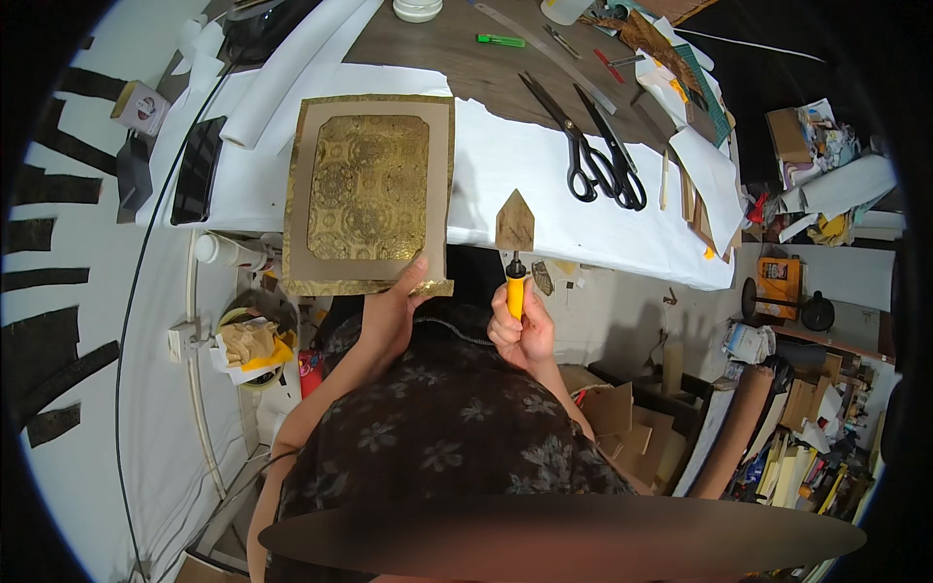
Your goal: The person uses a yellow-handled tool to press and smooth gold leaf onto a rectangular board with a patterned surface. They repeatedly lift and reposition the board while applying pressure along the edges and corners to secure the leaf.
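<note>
My left hand [387, 316] grips the lower right edge of a flat board [300, 194], its thumb on the front face. The board is brown, edged with gold patterned cloth, and a gold brocade panel [369, 189] with notched corners fills its middle. It is held up at the table's near edge, over white paper. To the right, my right hand [525, 330] closes around the yellow handle of a small trowel [515, 222]. The trowel's pointed, brownish blade points up and away from me, apart from the board.
White paper [515, 170] covers the table's near part. Two pairs of black scissors [593, 146] lie at right, with a green cutter [501, 40] and a metal ruler [573, 78] farther back. A black phone [198, 170] and a paper roll [282, 83] lie at left. A waste bin [255, 345] stands below.
</note>
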{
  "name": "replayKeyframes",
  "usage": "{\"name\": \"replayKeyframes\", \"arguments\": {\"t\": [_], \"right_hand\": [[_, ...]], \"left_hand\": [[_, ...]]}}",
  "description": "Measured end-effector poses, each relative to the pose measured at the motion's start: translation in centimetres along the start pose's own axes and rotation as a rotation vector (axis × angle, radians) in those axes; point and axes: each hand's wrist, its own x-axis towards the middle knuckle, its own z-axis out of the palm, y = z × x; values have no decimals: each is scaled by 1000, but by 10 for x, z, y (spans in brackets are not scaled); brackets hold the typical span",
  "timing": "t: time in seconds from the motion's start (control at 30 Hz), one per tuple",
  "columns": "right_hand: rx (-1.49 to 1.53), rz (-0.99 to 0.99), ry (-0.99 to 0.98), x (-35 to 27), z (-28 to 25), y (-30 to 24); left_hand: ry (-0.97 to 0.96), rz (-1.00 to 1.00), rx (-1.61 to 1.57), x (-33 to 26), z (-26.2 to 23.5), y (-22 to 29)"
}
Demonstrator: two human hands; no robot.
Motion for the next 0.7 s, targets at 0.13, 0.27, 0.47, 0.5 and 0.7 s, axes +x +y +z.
{"name": "replayKeyframes", "arguments": {"t": [0.13, 0.27, 0.47, 0.5, 0.7], "right_hand": [[22, 6, -47, -1, -3, -2], [23, 9, -68, 0, -3, -10], [-98, -111, 4, -4, 0, -26], [-96, -138, 1, -5, 0, -28], [-164, -199, 11, -10, 7, -42]], "left_hand": [[-130, -365, -35, 3, -19, 6], [-251, -332, 643, -20, -40, 39], [-293, 878, 1285, -6, 58, 165], [-375, 955, 1326, 23, 73, 175], [-287, 950, 1873, 195, 91, 180]]}}
